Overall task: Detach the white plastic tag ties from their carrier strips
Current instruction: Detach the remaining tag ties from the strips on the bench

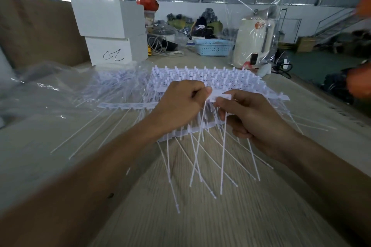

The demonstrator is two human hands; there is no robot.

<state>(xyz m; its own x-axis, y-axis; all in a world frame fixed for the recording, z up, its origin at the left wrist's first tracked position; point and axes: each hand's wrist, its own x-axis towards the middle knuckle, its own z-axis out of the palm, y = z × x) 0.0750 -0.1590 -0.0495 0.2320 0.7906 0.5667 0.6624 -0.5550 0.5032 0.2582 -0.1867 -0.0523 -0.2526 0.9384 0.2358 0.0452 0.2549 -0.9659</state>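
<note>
A short white carrier strip point(220, 96) is held up between both hands above the table. My left hand point(180, 104) pinches its left end with thumb and curled fingers. My right hand point(253, 114) pinches the strip's right part from below. Several thin white tag ties point(222, 156) hang down from the strip toward me. Behind the hands lies a stack of more white carrier strips point(202, 78) with their ties attached. Loose ties point(86, 132) fan out across the wooden table on the left.
Clear plastic bags point(46, 88) lie on the left of the table. Two stacked white boxes point(112, 30) stand at the back left, a blue basket point(213, 47) and a bagged white kettle point(251, 44) at the back. The table's right edge point(321, 94) runs diagonally.
</note>
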